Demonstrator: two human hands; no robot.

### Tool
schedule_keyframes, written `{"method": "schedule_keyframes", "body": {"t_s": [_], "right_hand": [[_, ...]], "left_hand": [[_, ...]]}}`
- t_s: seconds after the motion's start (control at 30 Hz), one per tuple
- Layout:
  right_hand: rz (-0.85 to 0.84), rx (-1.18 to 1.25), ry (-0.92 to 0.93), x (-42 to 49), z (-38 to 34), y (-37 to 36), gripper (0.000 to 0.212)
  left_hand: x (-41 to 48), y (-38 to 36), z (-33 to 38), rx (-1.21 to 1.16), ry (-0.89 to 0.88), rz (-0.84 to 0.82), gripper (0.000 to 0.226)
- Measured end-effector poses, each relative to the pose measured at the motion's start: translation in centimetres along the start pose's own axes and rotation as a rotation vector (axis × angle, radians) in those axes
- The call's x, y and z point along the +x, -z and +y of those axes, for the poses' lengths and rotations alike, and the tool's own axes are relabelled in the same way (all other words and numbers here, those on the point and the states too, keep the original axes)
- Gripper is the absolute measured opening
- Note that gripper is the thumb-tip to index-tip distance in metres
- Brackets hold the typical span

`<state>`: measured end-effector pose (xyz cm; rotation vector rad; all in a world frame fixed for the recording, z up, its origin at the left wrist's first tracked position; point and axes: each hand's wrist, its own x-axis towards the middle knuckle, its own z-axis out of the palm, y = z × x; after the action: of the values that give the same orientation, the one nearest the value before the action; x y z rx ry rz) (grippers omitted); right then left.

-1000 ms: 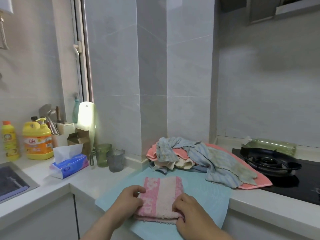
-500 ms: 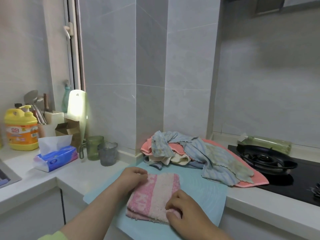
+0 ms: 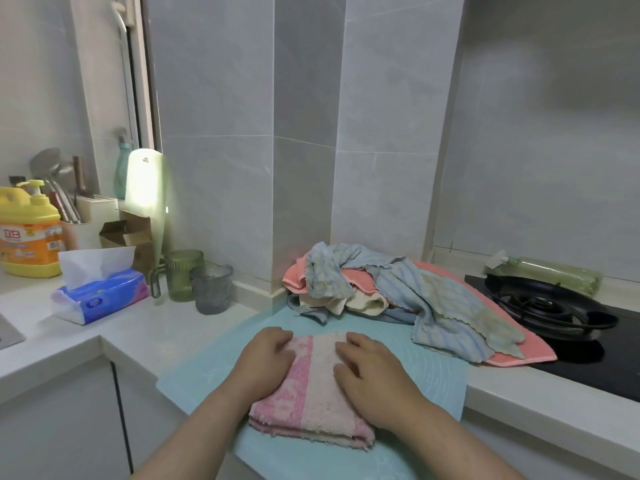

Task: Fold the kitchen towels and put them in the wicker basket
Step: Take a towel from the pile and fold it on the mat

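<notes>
A folded pink and pale-pink towel [image 3: 313,407] lies on a light blue mat [image 3: 433,375] at the counter's front edge. My left hand [image 3: 265,362] rests flat on the towel's left side, fingers pointing away from me. My right hand [image 3: 370,367] presses flat on its right side. Behind the mat sits a loose pile of towels [image 3: 401,296]: blue striped ones, a cream one and a salmon one underneath. No wicker basket is in view.
A gas burner [image 3: 543,304] on a black hob stands to the right, with a green bottle [image 3: 550,273] lying behind it. Left of the mat are two glass cups [image 3: 197,282], a tissue pack [image 3: 100,296], a yellow detergent jug [image 3: 29,233] and a utensil holder.
Both hands have moved from the towel's near edges onto its top and now lie flat on it. The camera has shifted left and closer.
</notes>
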<state>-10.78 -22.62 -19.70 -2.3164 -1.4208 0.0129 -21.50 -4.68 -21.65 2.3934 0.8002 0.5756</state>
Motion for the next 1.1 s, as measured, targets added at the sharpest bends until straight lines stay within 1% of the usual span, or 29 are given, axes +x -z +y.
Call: {"method": "schedule_keyframes", "body": {"t_s": [0.07, 0.13, 0.2, 0.23, 0.3, 0.33, 0.4, 0.47, 0.53, 0.57, 0.63, 0.67, 0.73, 0.83, 0.9, 0.97, 1.0, 1.07, 1.1], "right_hand": [[-0.117, -0.122, -0.032, 0.9, -0.2, -0.3, 0.057], [-0.206, -0.166, -0.063, 1.7, 0.0, -1.0, 0.062], [-0.268, -0.159, -0.095, 2.2, 0.2, -1.5, 0.063], [-0.283, -0.161, -0.103, 2.4, 0.4, -1.7, 0.063], [-0.300, -0.177, -0.105, 2.6, 0.7, -1.9, 0.063], [-0.306, -0.174, -0.103, 2.6, 0.8, -1.9, 0.062], [-0.314, -0.137, -0.097, 2.6, 1.1, -1.8, 0.061], [-0.236, -0.030, -0.086, 3.1, 1.5, -1.5, 0.057], [-0.099, 0.169, -0.120, 4.1, 2.1, -0.9, 0.049], [-0.075, 0.280, -0.160, 4.8, 2.4, -0.5, 0.046], [-0.139, 0.494, -0.238, 6.2, 3.1, 0.3, 0.035], [-0.192, 0.555, -0.266, 6.8, 3.4, 0.7, 0.028], [-0.294, 0.593, -0.282, 8.0, 3.9, 1.5, 0.016], [-0.358, 0.625, -0.222, 9.2, 4.2, 1.9, 0.011], [-0.380, 0.684, -0.201, 9.5, 4.3, 1.8, 0.009], [-0.420, 0.786, -0.189, 9.5, 4.6, 1.4, 0.003], [-0.461, 0.823, -0.191, 9.5, 4.9, 1.2, 0.001], [-0.556, 0.816, -0.207, 9.9, 5.3, 1.5, 0.007], [-0.606, 0.756, -0.215, 10.2, 5.4, 1.8, 0.007]], "left_hand": [[-0.7, 0.4, 0.3, 0.088, -0.046, 0.040, 0.049], [-1.4, 0.9, 1.3, 0.322, -0.178, 0.025, 0.046], [-1.6, 0.8, 2.3, 0.519, -0.282, -0.116, 0.046], [-1.6, 0.5, 2.6, 0.574, -0.283, -0.200, 0.049], [-1.5, -0.1, 2.5, 0.592, -0.232, -0.327, 0.057], [-1.5, -0.3, 2.2, 0.557, -0.198, -0.364, 0.059], [-1.6, -0.4, 1.7, 0.467, -0.160, -0.387, 0.059], [-1.9, -0.5, 1.6, 0.439, -0.162, -0.381, 0.060], [-2.0, -0.6, 1.6, 0.432, -0.165, -0.371, 0.060], [-1.9, -0.7, 1.6, 0.425, -0.162, -0.367, 0.060], [-2.0, -0.8, 1.5, 0.417, -0.161, -0.359, 0.060], [-2.2, -0.8, 1.4, 0.421, -0.164, -0.357, 0.060], [-2.3, -0.7, 1.6, 0.466, -0.151, -0.377, 0.060], [-0.8, -0.6, 3.5, 0.619, -0.090, -0.404, 0.061], [-0.1, -1.2, 4.8, 0.638, -0.083, -0.324, 0.058], [-0.4, -2.5, 5.0, 0.553, -0.101, -0.194, 0.054], [-0.7, -3.1, 4.8, 0.517, -0.118, -0.157, 0.055], [-0.9, -3.7, 4.0, 0.506, -0.136, -0.138, 0.058], [-0.9, -3.8, 3.8, 0.506, -0.140, -0.141, 0.059]]}}
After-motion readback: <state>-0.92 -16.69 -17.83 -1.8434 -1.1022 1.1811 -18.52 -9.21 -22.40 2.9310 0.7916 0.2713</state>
